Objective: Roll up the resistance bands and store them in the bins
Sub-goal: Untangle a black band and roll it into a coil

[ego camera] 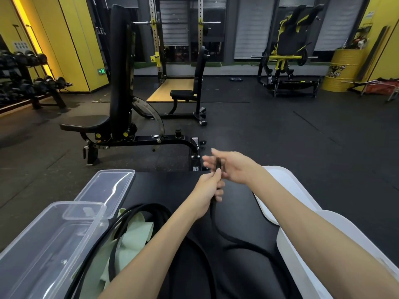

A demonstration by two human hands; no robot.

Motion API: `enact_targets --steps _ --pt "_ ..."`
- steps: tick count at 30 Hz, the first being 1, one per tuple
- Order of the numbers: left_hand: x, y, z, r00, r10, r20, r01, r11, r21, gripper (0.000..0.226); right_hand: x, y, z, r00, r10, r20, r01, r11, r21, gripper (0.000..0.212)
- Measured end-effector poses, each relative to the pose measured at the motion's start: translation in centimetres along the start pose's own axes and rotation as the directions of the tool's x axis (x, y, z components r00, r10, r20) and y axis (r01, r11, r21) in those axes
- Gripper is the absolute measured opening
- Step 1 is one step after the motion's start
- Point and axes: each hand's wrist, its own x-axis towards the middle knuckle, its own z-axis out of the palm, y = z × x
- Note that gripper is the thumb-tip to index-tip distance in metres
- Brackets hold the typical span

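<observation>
A black resistance band (218, 228) trails across the black bench pad (172, 186) up to my hands. My left hand (208, 187) grips the band just below its end, fingers curled round it. My right hand (228, 167) holds the band's small folded end against its fingers, which look mostly straight and blurred. More loops of black band (138, 210) lie on a pale green band (138, 234) at the left. A clear plastic bin (43, 244) stands at the near left, with a clear lid (105, 186) just beyond it.
White bins or lids (298, 212) sit along the pad's right edge. An upright adjustable bench (121, 87) stands just ahead, a second bench (194, 89) and rack behind it. A dumbbell rack (26, 80) is far left, a yellow drum (343, 70) far right.
</observation>
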Motion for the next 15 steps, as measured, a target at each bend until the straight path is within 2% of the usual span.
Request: enact_targets --steps 3,6,9,12,14,15 --pt "-0.1 0.7 0.2 1.000 0.009 0.003 -0.009 0.999 -0.046 0.027 -0.6 0.4 0.3 0.998 0.058 0.002 -0.057 0.994 -0.094 0.021" --pt "-1.0 -0.2 0.7 0.995 -0.006 0.104 0.010 0.999 -0.035 0.023 0.0 -0.7 0.2 0.998 -0.028 -0.063 0.026 0.999 -0.033 0.018" --pt "-1.6 -0.3 1.3 0.993 -0.044 0.112 0.050 0.998 -0.045 0.028 0.1 -0.8 0.3 0.989 -0.090 -0.118 0.095 0.995 0.042 0.021" --pt "-1.1 0.9 1.7 1.000 0.002 0.014 -0.002 0.999 -0.043 0.027 -1.3 0.3 0.2 0.997 0.075 -0.020 -0.076 0.994 -0.076 0.037" --pt "-0.7 1.2 1.7 0.999 0.025 -0.029 -0.027 0.998 -0.049 0.026 -1.8 0.2 0.1 0.988 0.149 0.047 -0.144 0.984 -0.103 0.033" --pt "-0.7 1.1 1.6 1.000 0.013 -0.013 -0.014 0.998 -0.065 0.024 -1.8 0.0 0.1 0.991 0.129 0.033 -0.126 0.989 -0.077 0.028"
